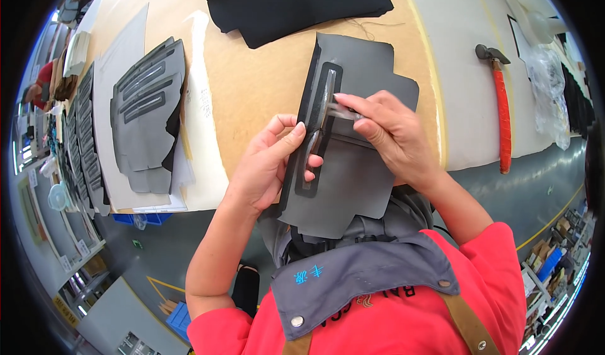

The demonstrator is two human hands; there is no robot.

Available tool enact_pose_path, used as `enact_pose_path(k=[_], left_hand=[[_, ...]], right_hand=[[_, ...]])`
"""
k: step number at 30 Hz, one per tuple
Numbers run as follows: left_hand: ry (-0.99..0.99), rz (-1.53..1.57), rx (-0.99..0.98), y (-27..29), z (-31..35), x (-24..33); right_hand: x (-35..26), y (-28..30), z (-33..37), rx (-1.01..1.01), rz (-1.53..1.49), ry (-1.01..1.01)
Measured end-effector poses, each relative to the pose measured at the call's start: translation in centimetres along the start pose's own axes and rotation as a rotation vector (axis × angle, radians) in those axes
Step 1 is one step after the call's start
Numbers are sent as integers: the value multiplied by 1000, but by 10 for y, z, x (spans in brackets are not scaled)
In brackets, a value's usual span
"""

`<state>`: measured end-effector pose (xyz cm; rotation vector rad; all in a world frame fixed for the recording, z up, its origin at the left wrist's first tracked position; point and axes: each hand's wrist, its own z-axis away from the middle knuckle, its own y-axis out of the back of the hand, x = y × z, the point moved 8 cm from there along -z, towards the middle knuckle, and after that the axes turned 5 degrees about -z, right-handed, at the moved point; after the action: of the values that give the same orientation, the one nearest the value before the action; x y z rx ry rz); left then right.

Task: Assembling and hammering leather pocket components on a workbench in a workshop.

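Note:
A dark grey sheet panel [362,181] with stepped edges lies tilted across the table's front edge and my lap. Along its left part runs a long slot in a black rounded border [307,188]. My left hand [265,162] grips the panel's left side, thumb on top, with fingertips showing through the slot. In my right hand [397,137], thumb and fingers pinch a small silvery tool [343,112] over the slot's right edge. Blur hides the tool's exact kind. Shiny strip material [328,90] shows inside the slot.
Several similar grey panels [148,134] are stacked on the left, with more slotted pieces [85,140] beyond. Black sheets [296,8] lie at the table's far side. On the right are a red-handled hammer [502,115] and a clear plastic bag [549,90].

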<state>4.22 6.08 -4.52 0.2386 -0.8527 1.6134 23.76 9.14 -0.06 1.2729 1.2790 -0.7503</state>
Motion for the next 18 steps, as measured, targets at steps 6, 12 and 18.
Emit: enact_pose_path(k=[6, 12, 18], left_hand=[[-31, -10, 18, 5, 2, -1], [-35, -5, 7, 1, 4, -3], [-36, -1, 0, 3, 6, -8]], right_hand=[[-35, 5, 6, -32, 499, 237], [-34, -2, 8, -32, 595, 256], [-43, -12, 12, -37, 676, 302]])
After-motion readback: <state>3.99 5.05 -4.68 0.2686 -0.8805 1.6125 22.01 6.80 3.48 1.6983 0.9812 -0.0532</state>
